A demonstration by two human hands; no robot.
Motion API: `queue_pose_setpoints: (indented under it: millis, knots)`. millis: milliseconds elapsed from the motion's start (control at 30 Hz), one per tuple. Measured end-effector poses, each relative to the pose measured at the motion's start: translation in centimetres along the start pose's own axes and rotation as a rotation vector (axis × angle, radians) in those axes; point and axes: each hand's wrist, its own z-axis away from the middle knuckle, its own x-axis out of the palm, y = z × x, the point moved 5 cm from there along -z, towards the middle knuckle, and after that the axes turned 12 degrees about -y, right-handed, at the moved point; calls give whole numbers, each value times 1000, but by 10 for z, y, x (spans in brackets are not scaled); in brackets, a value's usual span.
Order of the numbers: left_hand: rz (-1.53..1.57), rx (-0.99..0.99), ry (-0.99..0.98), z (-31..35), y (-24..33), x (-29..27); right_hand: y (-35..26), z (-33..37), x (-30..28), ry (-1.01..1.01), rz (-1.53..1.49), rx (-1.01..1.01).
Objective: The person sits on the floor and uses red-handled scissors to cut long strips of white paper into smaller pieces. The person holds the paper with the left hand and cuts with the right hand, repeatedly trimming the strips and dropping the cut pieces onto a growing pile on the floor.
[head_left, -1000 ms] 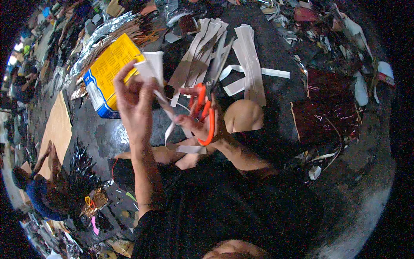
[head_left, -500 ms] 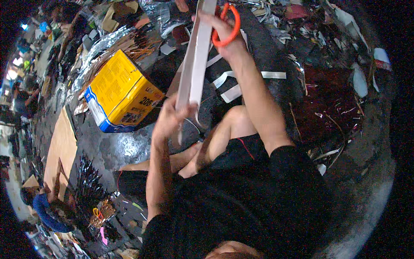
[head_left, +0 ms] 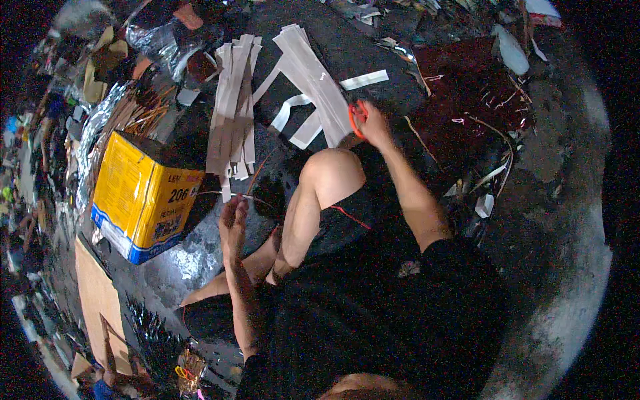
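Scissors (head_left: pixel 353 121) beside edge of strips (head_left: pixel 313 80)

scissors (head_left: pixel 359 120): bright orange handles. left bundle of strips (head_left: pixel 227 110): pale grey, going brownish in shade lower down. right bundle of strips (head_left: pixel 313 80): pale grey-white, plain. loose strip (head_left: pixel 365 80): white. can (head_left: pixel 127 183): yellow, with a wavy blue and white band round the base, dark print plus some red on one side. cardboard (head_left: pixel 100 293): plain tan. shirt (head_left: pixel 373 313): solid black. shorts (head_left: pixel 347 237): black with thin red piping. sheet (head_left: pixel 460 87): dark maroon, whitish flecks. foil (head_left: pixel 100 127): silver. floor (head_left: pixel 560 233): mottled dark grey.
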Motion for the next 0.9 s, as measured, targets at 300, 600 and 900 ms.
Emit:
queue_pose_setpoints:
  millis: [300, 600, 900]
  knots:
    - [-11, -22, -45, 14, 10, 11, 26, 57, 49, 11, 208, 73]
    - [-60, -12, 24, 44, 25, 27, 82, 55, 51, 119, 260, -66]
    - [0, -105, -15, 40, 3, 17, 40, 31, 13, -88, -458, 273]
